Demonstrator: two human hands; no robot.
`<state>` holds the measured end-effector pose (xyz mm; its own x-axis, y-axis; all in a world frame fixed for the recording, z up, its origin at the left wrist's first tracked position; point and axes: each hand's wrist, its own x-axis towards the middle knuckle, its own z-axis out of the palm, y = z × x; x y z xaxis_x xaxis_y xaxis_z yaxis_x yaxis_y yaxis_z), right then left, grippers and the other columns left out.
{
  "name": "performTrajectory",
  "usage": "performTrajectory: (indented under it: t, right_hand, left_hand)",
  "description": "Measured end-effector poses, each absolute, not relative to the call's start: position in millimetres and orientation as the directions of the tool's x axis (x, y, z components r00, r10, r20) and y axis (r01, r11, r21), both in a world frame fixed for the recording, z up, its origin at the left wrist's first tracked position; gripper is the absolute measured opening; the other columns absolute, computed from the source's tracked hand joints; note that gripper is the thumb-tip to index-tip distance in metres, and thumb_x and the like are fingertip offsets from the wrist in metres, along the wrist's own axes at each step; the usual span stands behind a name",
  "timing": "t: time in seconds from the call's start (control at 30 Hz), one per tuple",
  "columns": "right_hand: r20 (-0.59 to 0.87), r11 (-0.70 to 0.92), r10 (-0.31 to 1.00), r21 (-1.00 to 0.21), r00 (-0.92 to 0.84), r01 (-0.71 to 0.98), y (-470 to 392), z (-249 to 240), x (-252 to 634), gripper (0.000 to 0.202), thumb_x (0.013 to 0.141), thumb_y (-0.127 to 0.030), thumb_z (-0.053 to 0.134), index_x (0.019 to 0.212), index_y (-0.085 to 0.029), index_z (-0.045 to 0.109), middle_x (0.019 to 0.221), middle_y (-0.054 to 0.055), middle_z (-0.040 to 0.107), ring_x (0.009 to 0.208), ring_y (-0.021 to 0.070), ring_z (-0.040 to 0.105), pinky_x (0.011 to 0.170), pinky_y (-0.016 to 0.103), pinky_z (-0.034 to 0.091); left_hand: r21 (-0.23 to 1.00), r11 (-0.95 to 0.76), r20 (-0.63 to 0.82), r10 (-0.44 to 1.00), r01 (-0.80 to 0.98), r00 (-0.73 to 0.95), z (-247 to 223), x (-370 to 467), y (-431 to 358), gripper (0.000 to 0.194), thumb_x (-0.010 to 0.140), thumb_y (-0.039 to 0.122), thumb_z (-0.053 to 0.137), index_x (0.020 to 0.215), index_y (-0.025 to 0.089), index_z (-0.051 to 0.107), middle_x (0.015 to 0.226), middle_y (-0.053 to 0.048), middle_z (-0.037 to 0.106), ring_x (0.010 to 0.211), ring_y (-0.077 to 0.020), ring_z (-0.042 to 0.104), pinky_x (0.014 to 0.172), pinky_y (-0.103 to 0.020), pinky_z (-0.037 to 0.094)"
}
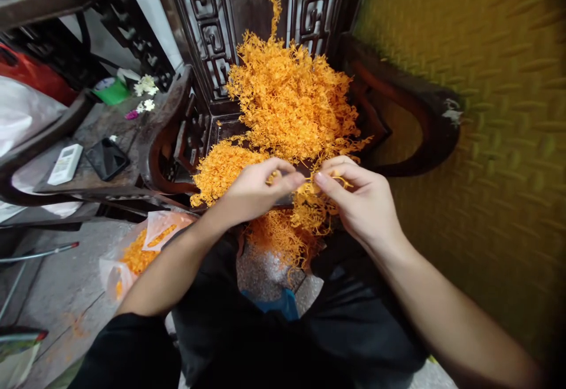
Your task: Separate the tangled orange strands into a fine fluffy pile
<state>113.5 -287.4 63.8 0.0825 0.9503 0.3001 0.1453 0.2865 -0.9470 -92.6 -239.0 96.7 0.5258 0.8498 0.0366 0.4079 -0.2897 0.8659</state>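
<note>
A large heap of curly orange strands [296, 94] rests on a dark carved wooden chair [252, 6]. To its left is a lower orange pile [225, 168]. Before the heaps, my left hand [269, 185] pinches a small orange strand between thumb and fingers. Close beside it, my right hand [358, 194] is closed on an orange strand too, thumb against fingertips. More orange strands [313, 209] hang under the two hands over the seat's front edge, with a further clump [283, 238] lower between my knees.
On the left, a wooden side table [128, 135] bears a white remote [66, 164], a black phone [107, 158], green tape [110, 90] and white flowers [145, 85]. A plastic bag with orange pieces [139, 253] lies on the floor. The chair's curved armrest [442, 124] stands at right.
</note>
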Motion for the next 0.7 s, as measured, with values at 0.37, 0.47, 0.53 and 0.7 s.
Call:
performTrajectory:
  t: [0.37,0.47,0.53,0.7]
  right_hand:
    - [0.259,0.276,0.961,-0.903,-0.096,0.330,-293.3,76.0,110.8,0.023,0.095,-0.041,0.073,0.082,-0.021,0.078,0.080,0.004,0.073,0.071,0.0169,0.064,0.067,0.032,0.049]
    - [0.269,0.280,0.960,-0.903,-0.078,0.327,-293.6,76.7,110.1,0.024,0.094,-0.036,0.073,0.075,-0.021,0.073,0.075,0.003,0.071,0.069,0.0165,0.062,0.066,0.032,0.047]
    - [0.232,0.226,0.973,-0.933,-0.011,0.279,-288.9,74.6,115.4,0.023,0.091,-0.036,0.076,0.074,-0.021,0.071,0.071,0.003,0.068,0.065,0.0157,0.059,0.062,0.031,0.044]
    - [0.127,0.167,0.896,-0.984,0.425,-0.058,-270.1,64.0,145.6,0.035,0.080,-0.044,0.088,0.068,-0.023,0.062,0.058,-0.003,0.050,0.049,0.0104,0.040,0.049,0.030,0.031]
  left_hand:
    - [0.480,-0.686,0.155,0.679,0.546,0.717,86.4,-84.2,-257.6,0.030,0.108,0.034,0.045,0.092,0.017,0.064,0.085,-0.005,0.066,0.077,-0.0171,0.059,0.070,-0.033,0.044]
    - [0.547,-0.646,0.102,0.683,0.533,0.723,93.9,-83.7,-260.8,0.034,0.108,0.033,0.043,0.083,0.018,0.061,0.079,-0.002,0.063,0.073,-0.0154,0.056,0.069,-0.033,0.041]
    - [0.656,-0.572,0.070,0.696,0.492,0.715,100.4,-85.7,-260.8,0.038,0.106,0.032,0.047,0.071,0.019,0.054,0.069,0.001,0.056,0.066,-0.0129,0.051,0.066,-0.031,0.038]
    - [0.877,-0.257,-0.079,0.757,0.407,0.648,104.3,-98.3,-253.5,0.038,0.102,0.038,0.055,0.070,0.019,0.062,0.061,0.003,0.051,0.058,-0.0106,0.046,0.054,-0.028,0.034]
